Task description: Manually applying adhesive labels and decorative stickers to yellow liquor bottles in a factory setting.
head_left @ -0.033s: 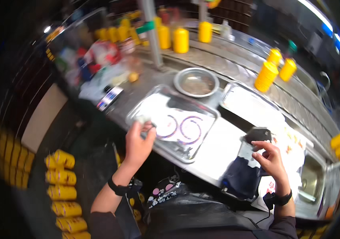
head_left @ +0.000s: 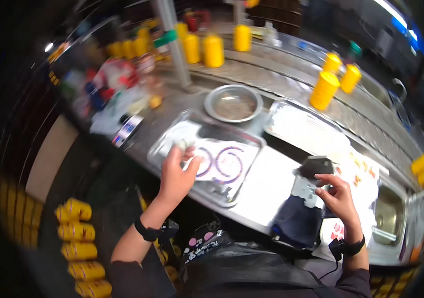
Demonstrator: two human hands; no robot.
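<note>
Beneath our left hand [head_left: 178, 170] lies a metal tray [head_left: 225, 200], and between the thumb and fingers of that hand we seem to pinch a small pale thing [head_left: 184, 144], too blurred for us to name. We hold it over the left part of the tray, perhaps so that anything dropped would land inside. Just right of those fingers, purple rings [head_left: 218, 163] show against the white in the tray; whether they are printed or laid there, we cannot tell.

Our right hand [head_left: 338, 194] looks unladen, its fingers curled and the thumb parted from the forefinger. It hangs near a dark cloth [head_left: 299, 222] and a black box [head_left: 316, 167]; we cannot tell whether it touches either.

Between our hands runs a bright stretch of tabletop [head_left: 266, 191]. Beyond the left hand stands a round metal bowl [head_left: 235, 119], near the tray, probably to keep its contents within easy reach. Beyond the right hand are a pale tray [head_left: 301, 124] and, farther off, yellow bottles [head_left: 324, 92], standing upright, likely set back to leave us elbow room.
</note>
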